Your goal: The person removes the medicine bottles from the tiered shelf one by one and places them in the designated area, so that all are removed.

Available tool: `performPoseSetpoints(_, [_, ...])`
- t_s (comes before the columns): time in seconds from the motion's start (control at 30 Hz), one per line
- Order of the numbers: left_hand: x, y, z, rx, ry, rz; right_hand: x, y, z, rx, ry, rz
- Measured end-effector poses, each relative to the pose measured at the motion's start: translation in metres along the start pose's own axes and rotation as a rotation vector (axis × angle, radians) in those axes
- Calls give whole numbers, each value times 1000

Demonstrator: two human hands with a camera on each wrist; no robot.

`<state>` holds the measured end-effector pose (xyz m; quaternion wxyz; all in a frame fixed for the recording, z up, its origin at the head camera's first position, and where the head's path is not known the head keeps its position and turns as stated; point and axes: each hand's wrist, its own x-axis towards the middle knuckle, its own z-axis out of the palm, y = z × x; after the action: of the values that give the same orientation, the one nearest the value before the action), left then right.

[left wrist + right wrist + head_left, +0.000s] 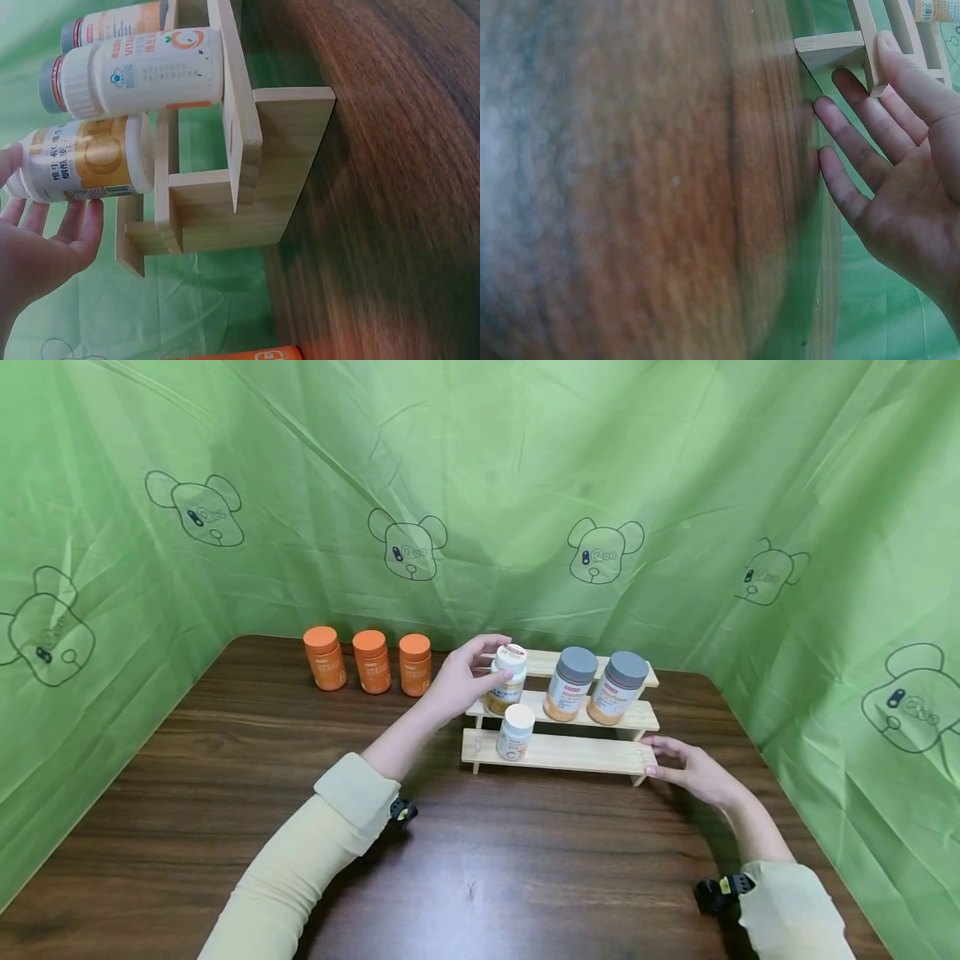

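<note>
A white pill bottle with a gold label (504, 681) is at the left end of the middle step of a three-step wooden rack (577, 753). My left hand (467, 675) grips it, thumb on one side and fingers on the other; in the left wrist view its base is close to the step board. At the rack's right end, my right hand (693, 772) holds the end of the lowest board, its thumb (900, 64) against the wood and fingers spread past the edge. A smaller white bottle (516, 733) stands on the lowest step, towards the left.
Two grey-capped bottles, one nearer the middle (570, 685) and one at the right (617, 689), share the middle step. Three orange bottles (372, 662) stand in a row left of the rack. Green cloth (495, 460) hangs behind the dark wooden table (480, 877).
</note>
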<state>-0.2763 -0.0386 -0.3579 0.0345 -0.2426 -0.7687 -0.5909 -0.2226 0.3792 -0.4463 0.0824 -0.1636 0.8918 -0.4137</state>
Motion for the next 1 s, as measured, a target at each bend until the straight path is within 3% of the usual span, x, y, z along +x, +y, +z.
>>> performPoseSetpoints(0.33, [-8,4,-10,-40,6,23,-1,-2,1,-31,6,4])
performPoseSetpoints(1.0, [-26,4,-34,-14,35,8,0,0,1,-32,15,-16])
